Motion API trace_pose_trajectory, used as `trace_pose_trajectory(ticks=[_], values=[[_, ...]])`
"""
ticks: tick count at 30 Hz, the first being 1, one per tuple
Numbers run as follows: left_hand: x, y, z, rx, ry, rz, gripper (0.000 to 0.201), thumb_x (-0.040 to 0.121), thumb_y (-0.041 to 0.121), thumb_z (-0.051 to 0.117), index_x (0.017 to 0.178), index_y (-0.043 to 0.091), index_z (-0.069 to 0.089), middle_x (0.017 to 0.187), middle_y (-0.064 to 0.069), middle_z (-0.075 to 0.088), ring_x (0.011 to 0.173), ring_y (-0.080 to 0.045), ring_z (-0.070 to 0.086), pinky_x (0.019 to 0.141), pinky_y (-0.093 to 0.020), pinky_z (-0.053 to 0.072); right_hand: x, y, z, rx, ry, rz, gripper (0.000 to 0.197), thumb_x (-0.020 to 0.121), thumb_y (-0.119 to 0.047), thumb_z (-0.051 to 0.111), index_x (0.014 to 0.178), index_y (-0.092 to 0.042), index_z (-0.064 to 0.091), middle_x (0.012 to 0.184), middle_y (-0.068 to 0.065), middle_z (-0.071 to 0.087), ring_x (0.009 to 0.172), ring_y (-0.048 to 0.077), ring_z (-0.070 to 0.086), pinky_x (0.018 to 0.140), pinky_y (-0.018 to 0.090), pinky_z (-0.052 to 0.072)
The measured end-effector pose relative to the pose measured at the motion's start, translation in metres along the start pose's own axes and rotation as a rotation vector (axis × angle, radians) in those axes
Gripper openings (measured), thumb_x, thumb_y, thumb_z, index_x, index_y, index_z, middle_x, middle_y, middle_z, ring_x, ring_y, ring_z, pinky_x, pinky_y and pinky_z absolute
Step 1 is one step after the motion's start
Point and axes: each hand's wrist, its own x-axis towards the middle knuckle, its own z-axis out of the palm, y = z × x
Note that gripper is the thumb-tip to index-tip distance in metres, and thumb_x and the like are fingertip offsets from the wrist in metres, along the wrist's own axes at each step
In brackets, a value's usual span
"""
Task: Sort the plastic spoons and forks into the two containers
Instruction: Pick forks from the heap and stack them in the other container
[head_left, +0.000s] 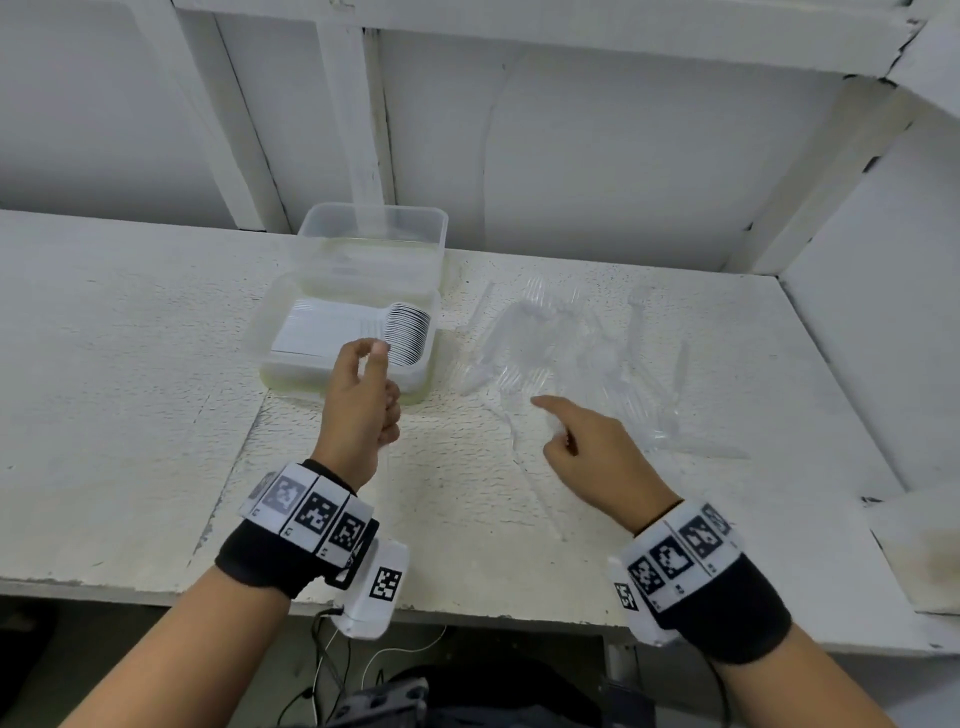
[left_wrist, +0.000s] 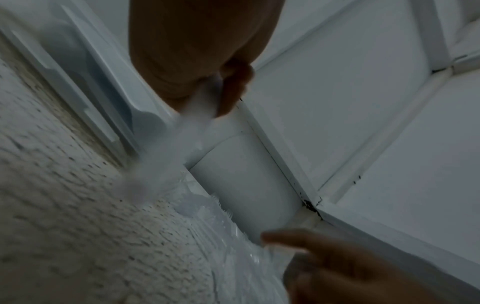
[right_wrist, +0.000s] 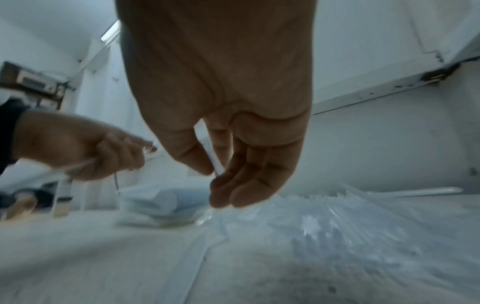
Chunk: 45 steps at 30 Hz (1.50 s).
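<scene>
A: Grips?

B: The left hand (head_left: 363, 410) is clasping a clear utensil at the near container's (head_left: 270, 332) front rim; type indiscernible. The right hand (head_left: 587, 452) is pinching a thin clear handle (right_wrist: 215, 162), index finger pointing toward eleven o'clock.

A: Surroundings?

B: The loose cutlery pile (head_left: 571, 353) is lying at the right hand's twelve o'clock. The far container (head_left: 374, 234) is sitting against the wall. Bare shelf (head_left: 130, 364) is lying at nine o'clock.

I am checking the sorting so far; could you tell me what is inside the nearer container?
The nearer container holds a stack of nested white spoons. The left hand covers its near edge.
</scene>
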Motion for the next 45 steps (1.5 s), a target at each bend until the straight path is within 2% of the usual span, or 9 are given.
trace_pose_trajectory(ticks=[5, 10, 14, 18, 25, 28, 33, 36, 45], values=[[-0.003, -0.006, 0.015, 0.256, -0.101, 0.054, 0.017, 0.095, 0.006, 0.042, 0.090, 0.015, 0.055, 0.062, 0.000, 0.040, 0.051, -0.010, 0.034, 0.045, -0.019, 0.028, -0.010, -0.003, -0.036, 0.364, 0.307, -0.077, 0.033, 0.090, -0.002, 0.047, 0.105, -0.031, 0.054, 0.063, -0.004, 0.047, 0.050, 0.001, 0.042, 0.049, 0.011, 0.036], [-0.009, -0.012, 0.038, 0.589, -0.303, 0.051, 0.016, 0.097, 0.024, 0.045, 0.092, 0.013, 0.056, 0.065, 0.002, 0.045, 0.054, -0.010, 0.039, 0.046, -0.017, 0.032, -0.016, -0.006, -0.061, 0.742, 0.355, -0.092, 0.019, 0.087, -0.005, 0.060, 0.093, -0.023, 0.055, 0.072, -0.004, 0.066, 0.068, 0.011, 0.067, 0.064, 0.023, 0.055], [0.002, -0.027, 0.059, 1.001, -0.446, 0.050, 0.044, 0.091, 0.024, 0.056, 0.054, 0.013, 0.036, 0.049, 0.002, 0.033, 0.040, -0.008, 0.029, 0.046, -0.022, 0.021, -0.022, -0.003, -0.060, 0.647, 0.358, -0.128, 0.018, 0.089, -0.006, 0.058, 0.094, -0.023, 0.057, 0.082, -0.003, 0.071, 0.077, 0.010, 0.070, 0.069, 0.020, 0.055], [0.011, -0.036, 0.076, 1.270, -0.517, -0.028, 0.048, 0.090, 0.038, 0.057, 0.056, 0.016, 0.029, 0.055, 0.003, 0.034, 0.048, -0.009, 0.031, 0.047, -0.024, 0.022, -0.026, 0.006, -0.065, 0.475, 0.536, -0.163, 0.017, 0.087, -0.014, 0.063, 0.086, -0.031, 0.065, 0.071, -0.006, 0.064, 0.062, 0.005, 0.055, 0.062, 0.012, 0.044], [0.011, -0.040, 0.078, 1.270, -0.510, -0.011, 0.034, 0.089, 0.018, 0.051, 0.061, 0.016, 0.031, 0.064, 0.002, 0.036, 0.057, -0.011, 0.034, 0.050, -0.022, 0.023, -0.013, 0.011, -0.063, 1.088, 0.552, 0.084, 0.005, 0.089, -0.022, 0.057, 0.086, -0.020, 0.054, 0.088, 0.003, 0.060, 0.083, 0.019, 0.064, 0.073, 0.036, 0.053], [0.009, -0.035, 0.070, 1.106, -0.480, 0.000, 0.023, 0.091, 0.018, 0.047, 0.070, 0.013, 0.037, 0.075, -0.001, 0.043, 0.070, -0.016, 0.040, 0.056, -0.023, 0.027, -0.004, 0.008, -0.058, 1.413, 0.489, 0.264, 0.008, 0.098, -0.030, 0.043, 0.093, -0.025, 0.046, 0.083, 0.010, 0.057, 0.067, 0.022, 0.067, 0.064, 0.039, 0.058], [-0.005, -0.019, 0.036, 0.811, -0.452, -0.057, 0.013, 0.097, 0.018, 0.040, 0.092, 0.010, 0.048, 0.078, -0.001, 0.057, 0.060, -0.013, 0.047, 0.051, -0.022, 0.036, 0.022, 0.008, -0.042, 1.210, 0.232, 0.401, 0.017, 0.101, -0.036, 0.034, 0.107, -0.037, 0.050, 0.058, -0.001, 0.042, 0.037, 0.005, 0.026, 0.035, 0.015, 0.025], [-0.011, -0.012, 0.012, 0.710, -0.429, -0.109, 0.013, 0.098, 0.018, 0.040, 0.087, 0.013, 0.047, 0.073, -0.004, 0.061, 0.056, -0.012, 0.053, 0.050, -0.022, 0.038, 0.043, 0.003, -0.039, 1.015, 0.045, 0.364, 0.016, 0.096, -0.013, 0.039, 0.082, -0.017, 0.044, 0.060, 0.001, 0.039, 0.039, 0.006, 0.028, 0.036, 0.017, 0.022], [-0.018, -0.010, -0.035, 0.612, -0.267, -0.083, 0.014, 0.098, 0.014, 0.042, 0.090, 0.021, 0.052, 0.068, -0.002, 0.061, 0.059, -0.016, 0.054, 0.060, -0.028, 0.039, 0.103, -0.002, -0.046, -0.223, -0.201, -0.165, 0.041, 0.101, -0.039, 0.029, 0.141, -0.037, 0.032, 0.123, 0.000, 0.058, 0.095, 0.013, 0.060, 0.085, 0.029, 0.043]])
